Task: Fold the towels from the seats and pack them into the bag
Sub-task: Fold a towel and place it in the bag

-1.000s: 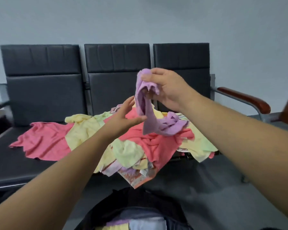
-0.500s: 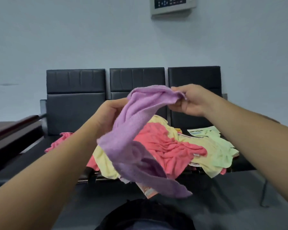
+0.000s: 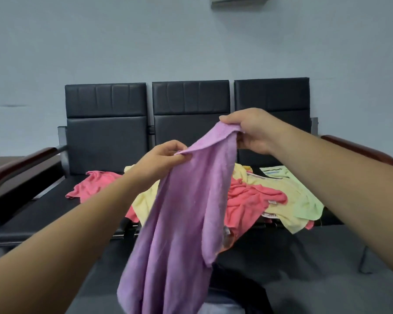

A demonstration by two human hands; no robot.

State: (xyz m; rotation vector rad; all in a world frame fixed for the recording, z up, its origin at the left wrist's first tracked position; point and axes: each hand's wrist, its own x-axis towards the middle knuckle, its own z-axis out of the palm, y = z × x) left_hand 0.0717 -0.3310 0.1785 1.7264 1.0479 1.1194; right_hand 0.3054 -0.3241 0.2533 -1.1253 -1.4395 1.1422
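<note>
A purple towel (image 3: 182,214) hangs in front of me, held up by its top edge. My left hand (image 3: 161,157) pinches one upper corner, and my right hand (image 3: 250,130) grips the other corner, higher and to the right. The cloth drapes down over the black bag (image 3: 238,288) at the bottom, hiding most of it. Behind the towel, a heap of pink towels (image 3: 247,200), yellow towels (image 3: 288,200) and a pale green one (image 3: 275,172) lies on the middle and right seats. Another pink towel (image 3: 93,184) lies on the left seat.
A row of three black seats (image 3: 104,137) stands against a grey wall, with wooden armrests at the left (image 3: 18,166) and right (image 3: 359,148) ends. A grey device (image 3: 238,0) hangs on the wall at the top. Grey floor lies under the bag.
Both hands lifted the purple towel off the heap and drew its top edge apart, so it now hangs long between them. The camera view tilted up and back.
</note>
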